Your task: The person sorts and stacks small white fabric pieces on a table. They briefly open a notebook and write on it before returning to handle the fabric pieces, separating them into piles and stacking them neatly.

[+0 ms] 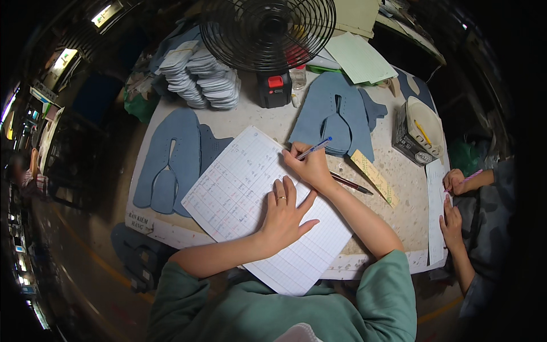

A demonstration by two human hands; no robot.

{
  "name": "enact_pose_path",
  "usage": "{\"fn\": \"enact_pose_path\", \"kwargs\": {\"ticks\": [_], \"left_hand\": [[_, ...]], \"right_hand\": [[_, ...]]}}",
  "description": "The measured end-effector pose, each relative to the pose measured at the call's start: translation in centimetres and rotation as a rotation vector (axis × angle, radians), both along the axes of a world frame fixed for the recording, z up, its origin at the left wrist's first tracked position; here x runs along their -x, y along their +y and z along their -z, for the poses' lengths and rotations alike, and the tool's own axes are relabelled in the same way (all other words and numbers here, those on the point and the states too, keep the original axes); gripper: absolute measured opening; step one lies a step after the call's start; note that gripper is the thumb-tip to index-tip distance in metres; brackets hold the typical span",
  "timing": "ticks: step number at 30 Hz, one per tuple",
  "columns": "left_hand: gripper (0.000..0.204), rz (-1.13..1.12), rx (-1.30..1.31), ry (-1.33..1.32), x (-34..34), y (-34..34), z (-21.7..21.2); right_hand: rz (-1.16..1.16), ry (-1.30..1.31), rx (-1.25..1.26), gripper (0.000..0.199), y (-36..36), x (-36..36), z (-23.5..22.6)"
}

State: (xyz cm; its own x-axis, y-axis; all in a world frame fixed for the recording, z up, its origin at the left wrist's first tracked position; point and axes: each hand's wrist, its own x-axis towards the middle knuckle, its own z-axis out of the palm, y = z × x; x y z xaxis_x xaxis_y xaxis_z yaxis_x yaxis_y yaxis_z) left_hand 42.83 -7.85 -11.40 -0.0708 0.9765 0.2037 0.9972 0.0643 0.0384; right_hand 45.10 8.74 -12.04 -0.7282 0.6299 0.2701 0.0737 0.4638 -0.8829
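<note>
An open ruled notebook (228, 196) with handwritten columns lies slanted on the table before me. My left hand (284, 219) rests flat on its page with the fingers spread, a ring on one finger. At the notebook's upper right edge, my right hand (310, 166) grips a blue ballpoint pen (314, 148), its tip hidden behind the fingers. Just right of that hand lie a dark pen (351, 183) and a yellowish printed strip (374, 178). Blue-grey shoe upper pieces (159, 151) lie to the left of the notebook, and more shoe upper pieces (325, 97) lie beyond my right hand.
A black fan (273, 28) stands at the table's far side. Stacked grey pieces (213, 77) sit left of it, papers (359, 57) right. A box (419, 134) holds a yellow tool. At the right edge, another person's hands (453, 211) write on a long paper slip (436, 216).
</note>
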Motion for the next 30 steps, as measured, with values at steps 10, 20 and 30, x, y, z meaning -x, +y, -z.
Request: {"fn": "enact_pose_path", "kwargs": {"ticks": [10,20,30], "left_hand": [[0.066,0.0,0.025,0.012,0.06,0.04,-0.14],[0.067,-0.001,0.03,0.002,0.03,0.05,-0.06],[0.066,0.008,0.006,-0.018,0.08,0.02,-0.04]], "right_hand": [[-0.006,-0.016,-0.051,0.033,0.12,-0.03,0.3],[-0.038,0.014,-0.029,0.036,0.06,-0.17,0.4],[0.004,-0.02,-0.059,0.03,0.09,-0.32,0.07]]}}
